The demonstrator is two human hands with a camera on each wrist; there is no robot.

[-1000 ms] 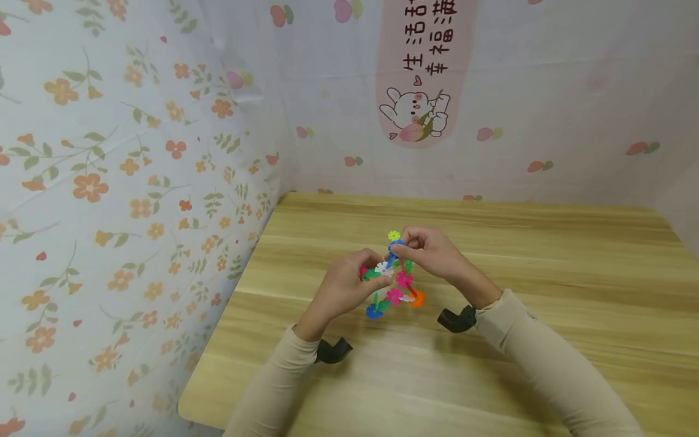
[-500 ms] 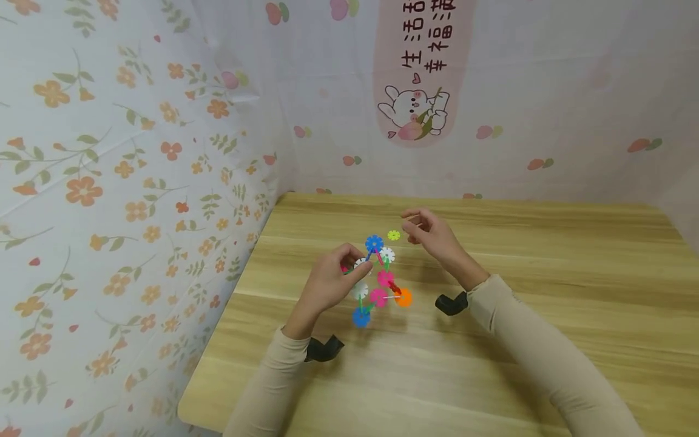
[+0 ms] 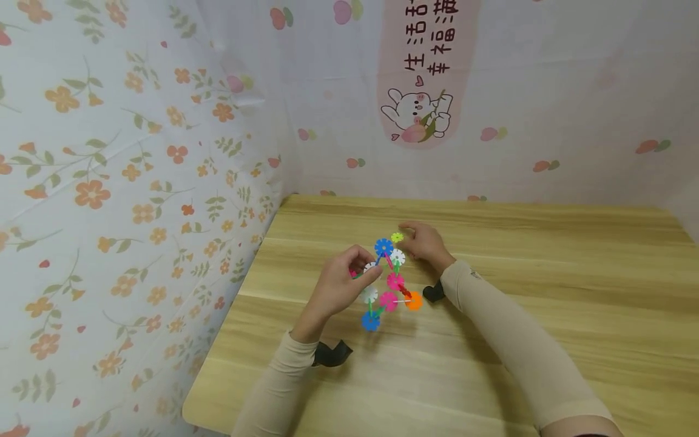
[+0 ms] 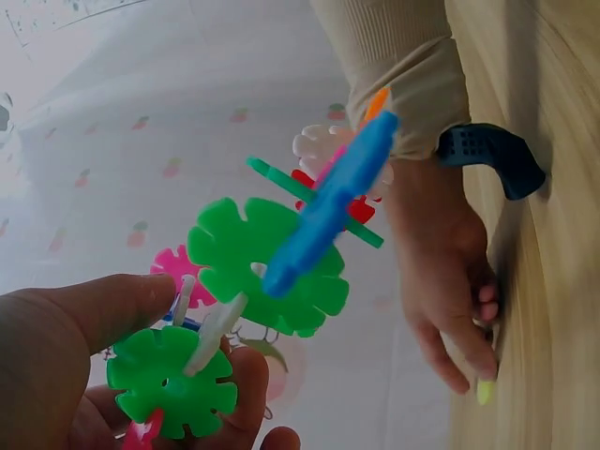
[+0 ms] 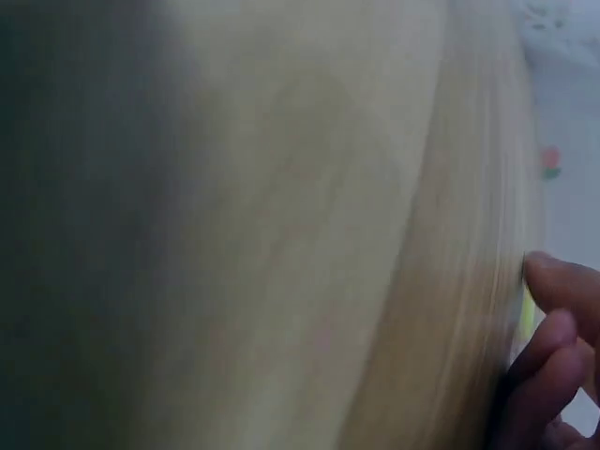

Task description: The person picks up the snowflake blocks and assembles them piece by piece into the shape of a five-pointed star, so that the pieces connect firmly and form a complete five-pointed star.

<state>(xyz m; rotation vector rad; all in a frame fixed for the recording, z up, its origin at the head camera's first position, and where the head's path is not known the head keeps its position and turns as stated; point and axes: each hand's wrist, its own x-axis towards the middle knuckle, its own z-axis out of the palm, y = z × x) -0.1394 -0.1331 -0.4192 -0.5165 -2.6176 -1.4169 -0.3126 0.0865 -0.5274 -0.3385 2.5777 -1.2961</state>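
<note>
My left hand [image 3: 341, 282] holds a linked chain of colourful notched plastic discs, pinched at the white disc [image 3: 371, 269]. In the left wrist view, thumb and fingers grip beside a green disc [image 4: 173, 382]; a larger green disc [image 4: 267, 267] and a blue disc [image 4: 337, 202] stick out beyond. The chain hangs with a blue disc on top and an orange disc [image 3: 414, 301] low at right. My right hand [image 3: 426, 246] is low over the table at a loose yellow-green disc [image 3: 397, 237]. Its fingertips are spread around that disc; the contact is partly hidden.
The wooden table [image 3: 546, 273] reaches back to a printed cloth [image 3: 519, 91]. A floral cloth [image 3: 136, 182] hangs along the left side. Black curved pieces [image 3: 333, 353] show under both wrists. The right wrist view is mostly blurred tabletop.
My right hand has let go of the blue disc at the chain's top and gone down to the yellow-green disc. My left hand keeps its hold; the chain has turned a little.
</note>
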